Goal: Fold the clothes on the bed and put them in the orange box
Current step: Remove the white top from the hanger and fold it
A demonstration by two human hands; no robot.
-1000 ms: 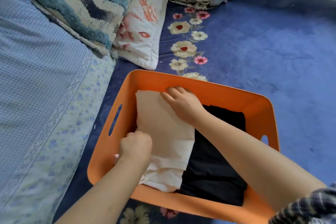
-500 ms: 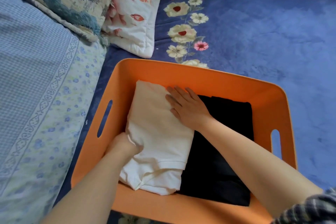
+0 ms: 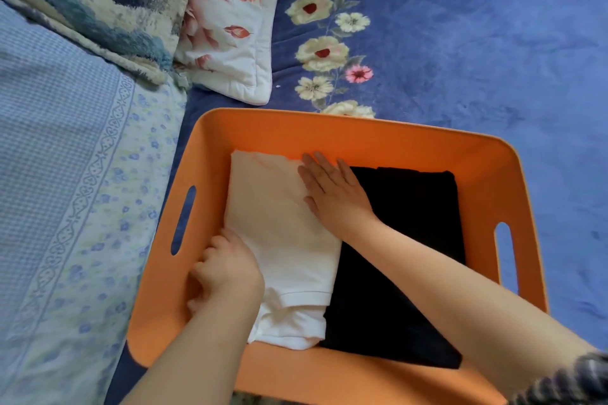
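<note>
Orange plastic frames most of the head view: the orange box [image 3: 329,131] sits on a blue floral blanket [image 3: 477,43], its slotted handles cut into the left and right walls. Inside it lie two folded garments side by side — a white garment [image 3: 279,240] in the left half and a black garment [image 3: 404,256] in the right half, their long edges touching down the middle of the box.

The right hand [image 3: 332,194] lies flat on the far right part of the white garment, fingers straight and spread a little, palm down, the heel of the hand reaching over the edge of the black one. It holds nothing; it only presses on the cloth. The left hand [image 3: 227,270] is at the near left edge of the white garment, beside the box's left wall, its fingers curled down over the cloth's edge — whether they actually pinch the fabric cannot be told from here.

Left of the box lies a pale blue patterned quilt [image 3: 65,174]. Beyond it rest a shaggy blue-and-cream cushion [image 3: 98,0] and a white pillow with pink flowers [image 3: 230,43], the pillow's corner near the box's far rim.
</note>
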